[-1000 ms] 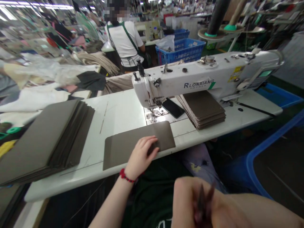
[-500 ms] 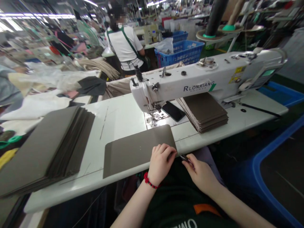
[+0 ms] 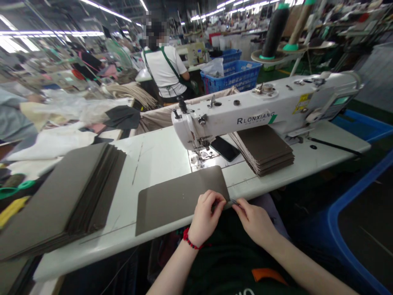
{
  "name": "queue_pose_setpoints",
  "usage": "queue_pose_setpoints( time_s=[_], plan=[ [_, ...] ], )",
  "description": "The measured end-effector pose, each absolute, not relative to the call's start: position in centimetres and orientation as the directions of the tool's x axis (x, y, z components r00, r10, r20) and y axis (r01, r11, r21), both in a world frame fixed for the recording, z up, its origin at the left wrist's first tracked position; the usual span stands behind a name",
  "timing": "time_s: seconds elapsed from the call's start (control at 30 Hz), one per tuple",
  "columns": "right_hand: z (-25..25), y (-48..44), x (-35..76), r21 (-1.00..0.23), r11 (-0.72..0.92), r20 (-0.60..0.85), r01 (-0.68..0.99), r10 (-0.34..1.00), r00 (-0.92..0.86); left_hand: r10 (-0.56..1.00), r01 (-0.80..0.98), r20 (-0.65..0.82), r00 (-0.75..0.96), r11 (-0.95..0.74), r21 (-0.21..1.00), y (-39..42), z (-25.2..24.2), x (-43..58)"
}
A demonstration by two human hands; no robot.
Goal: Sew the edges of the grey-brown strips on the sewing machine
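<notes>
Where the panel [image 3: 181, 198] ends, right hand [image 3: 258, 221] apparently holds snips [image 3: 234, 201].

Red bracelet [image 3: 190, 241] and dark green clothing [image 3: 227, 262]

Both the left hand [image 3: 207, 217] and the right hand [image 3: 258, 221] are bare, as are the forearms as far as they show. Just behind the left hand, the bracelet circles the wrist: a bright red ornament on its outer side, then small round beads in red and black. Below and between the hands, the clothing is dark green, nearly black. It bears an orange patch [image 3: 270, 276] below the right hand and white lettering [image 3: 245, 291], cut off and unreadable.
</notes>
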State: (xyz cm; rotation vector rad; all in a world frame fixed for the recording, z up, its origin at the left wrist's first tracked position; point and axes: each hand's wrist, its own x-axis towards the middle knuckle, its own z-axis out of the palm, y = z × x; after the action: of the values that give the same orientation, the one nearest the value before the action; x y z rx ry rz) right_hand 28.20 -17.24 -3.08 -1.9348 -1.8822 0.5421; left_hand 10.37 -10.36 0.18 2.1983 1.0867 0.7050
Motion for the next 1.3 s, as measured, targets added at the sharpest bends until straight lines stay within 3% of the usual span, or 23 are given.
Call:
queue_pose_setpoints(
  time_s=[0.17,0.23,0.33,0.43,0.53,0.63,0.77,0.87,0.97,1.07,1.3],
  plan=[
    [-1.6,-16.7,29.5,-0.598,-0.019,0.057,0.801,0.996,0.066,0.603,0.300,0.176,0.778,-0.603,0.739,-10.4,1.7,3.2],
    [-1.1,-16.2,29.5,-0.594,0.029,0.112,0.804,0.993,0.046,0.668,0.424,0.165,0.726,-0.624,0.656,-10.4,1.9,-0.6],
    [-0.7,-15.2,28.7,-0.550,0.181,0.191,0.815,0.978,-0.088,0.810,0.709,0.133,0.572,-0.569,0.416,-10.5,1.3,-5.9],
    [-1.2,-14.2,27.8,-0.457,0.311,0.190,0.834,0.949,-0.250,0.852,0.812,0.064,0.520,-0.516,0.274,-10.9,0.4,-10.2],
    [-1.6,-13.4,27.7,-0.401,0.404,0.148,0.822,0.914,-0.378,0.844,0.774,0.037,0.536,-0.508,0.378,-11.6,0.5,-13.3],
    [-0.4,-12.5,28.2,-0.528,0.442,0.150,0.726,0.889,-0.432,0.905,0.701,0.085,0.416,-0.379,0.604,-12.5,2.5,-14.5],
    [3.1,-11.1,28.7,-0.802,0.225,0.085,0.554,0.960,-0.266,0.999,0.607,0.035,-0.020,-0.016,0.794,-13.3,6.6,-13.0],
    [4.9,-10.1,28.9,-0.882,0.101,-0.008,0.460,0.973,-0.229,0.980,0.412,-0.149,-0.129,0.190,0.891,-13.1,8.9,-11.3],
    [5.4,-9.5,29.0,-0.914,0.036,-0.073,0.404,0.965,-0.250,0.953,0.225,-0.292,-0.087,0.304,0.926,-12.5,10.0,-10.3],
    [5.1,-9.2,29.1,-0.924,0.011,-0.091,0.382,0.964,-0.249,0.942,0.146,-0.326,-0.079,0.334,0.931,-12.0,10.5,-10.1],
    [4.3,-8.8,29.3,-0.949,-0.032,-0.116,0.312,0.960,-0.256,0.956,0.214,-0.284,-0.076,0.294,0.932,-11.3,11.4,-10.3]
  ],
)
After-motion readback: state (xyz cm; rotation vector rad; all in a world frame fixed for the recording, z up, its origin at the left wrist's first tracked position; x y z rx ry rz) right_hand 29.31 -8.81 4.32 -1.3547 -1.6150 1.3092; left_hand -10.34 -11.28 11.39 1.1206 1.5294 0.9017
